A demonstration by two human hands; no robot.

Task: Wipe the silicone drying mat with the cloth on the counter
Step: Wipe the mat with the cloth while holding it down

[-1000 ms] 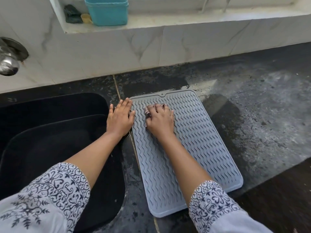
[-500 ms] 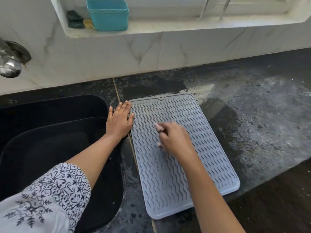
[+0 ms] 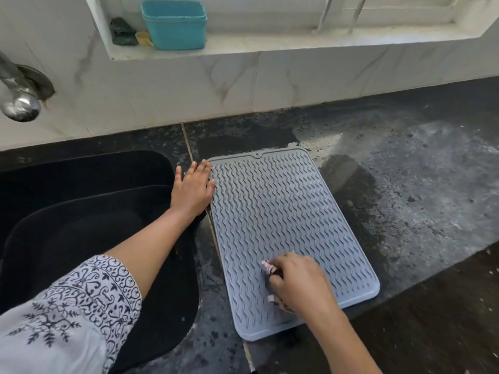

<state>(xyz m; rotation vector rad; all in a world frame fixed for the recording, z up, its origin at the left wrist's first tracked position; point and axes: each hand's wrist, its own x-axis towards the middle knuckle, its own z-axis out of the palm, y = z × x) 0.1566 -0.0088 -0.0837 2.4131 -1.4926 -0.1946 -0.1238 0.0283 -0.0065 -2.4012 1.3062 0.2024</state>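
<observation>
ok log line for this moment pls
right hand: cloth on mat near end | left hand: flat, mat's left edge

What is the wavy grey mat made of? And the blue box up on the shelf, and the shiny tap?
The grey mat looks like soft matte silicone or rubber: moulded wavy ridges, rounded corners, no shine. The blue box seems to be smooth plastic, one even colour with a thin rim. The tap looks like polished metal, since it mirrors the light, though dull spots suggest wear or dried water.
</observation>
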